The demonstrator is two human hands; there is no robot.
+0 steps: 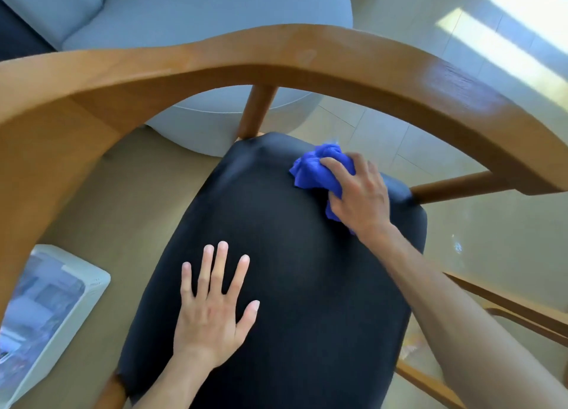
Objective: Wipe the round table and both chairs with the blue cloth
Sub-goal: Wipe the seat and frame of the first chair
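Observation:
A wooden chair fills the view, its curved backrest rail point(276, 55) arching over a black padded seat point(276, 224). My right hand point(359, 193) grips the crumpled blue cloth point(313, 168) and holds it against the seat's far right corner. My left hand point(215, 304) lies flat on the near left part of the seat, fingers spread and straight. The round table is not in view.
A pale blue-grey sofa point(199, 12) stands just behind the chair. A white boxy appliance point(46, 304) sits on the floor at the lower left. Wooden rails of more furniture point(522, 313) show at the lower right, over a glossy tiled floor.

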